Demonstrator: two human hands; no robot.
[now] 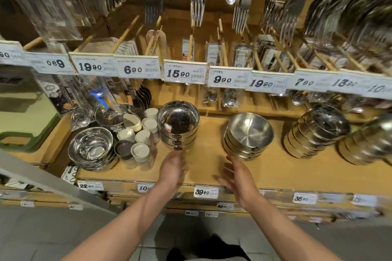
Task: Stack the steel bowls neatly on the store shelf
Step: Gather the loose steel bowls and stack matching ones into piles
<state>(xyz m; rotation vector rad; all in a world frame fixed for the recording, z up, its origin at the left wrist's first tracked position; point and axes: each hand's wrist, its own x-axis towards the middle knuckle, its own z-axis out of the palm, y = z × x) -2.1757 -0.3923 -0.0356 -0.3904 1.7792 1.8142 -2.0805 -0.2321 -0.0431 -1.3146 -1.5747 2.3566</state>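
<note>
Both hands empty before the bowl stacks on the shelf (212, 167).
Left hand (172, 168): grip apart, just below left stack (178, 126). Right hand (239, 176): fingers spread, holding nothing, near middle stack (248, 135). Third stack (316, 131) stands farther right.

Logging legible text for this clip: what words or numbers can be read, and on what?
Upper rail tags, left to right: "19.90", "6.90", "15.90", "9.90", "19.90", "7.90", "13.90".
Second tag from left: inverted, reads "069".
Shelf edge tags: "22.90", "39.90", "36.90".
Lower tag: "49.90".
Bowl stickers, small print, barcodes: too blurred.
</note>
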